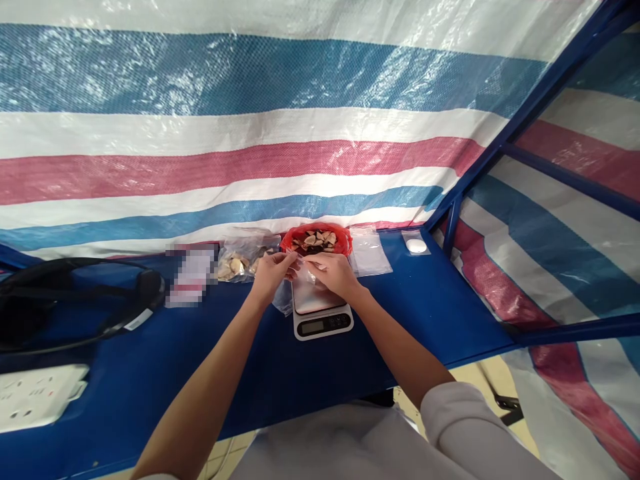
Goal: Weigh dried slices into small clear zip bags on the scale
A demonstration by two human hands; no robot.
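Above the plate of a white kitchen scale (pixel 320 303), both hands pinch a small clear plastic bag (pixel 306 272). My left hand (pixel 273 275) grips its left side with closed fingers. On the other side, my right hand (pixel 336 273) has thumb and fingers pressed together at the bag's edge. What the bag contains, if anything, I cannot make out. Just behind the hands sits a red plastic bag (pixel 345 241), rolled open, with pale dried slices and dark pieces in it. Clear bags of dried slices (pixel 234 265) lie to the left of my left hand.
Flat clear bags (pixel 371 253) lie right of the red bag. Farther right is a small bag with a white round item (pixel 416 246). A blurred printed sheet (pixel 193 277), a black headset (pixel 135 300) and a white power strip (pixel 43 397) occupy the left. Striped sheeting (pixel 250 160) walls the blue table (pixel 400 327).
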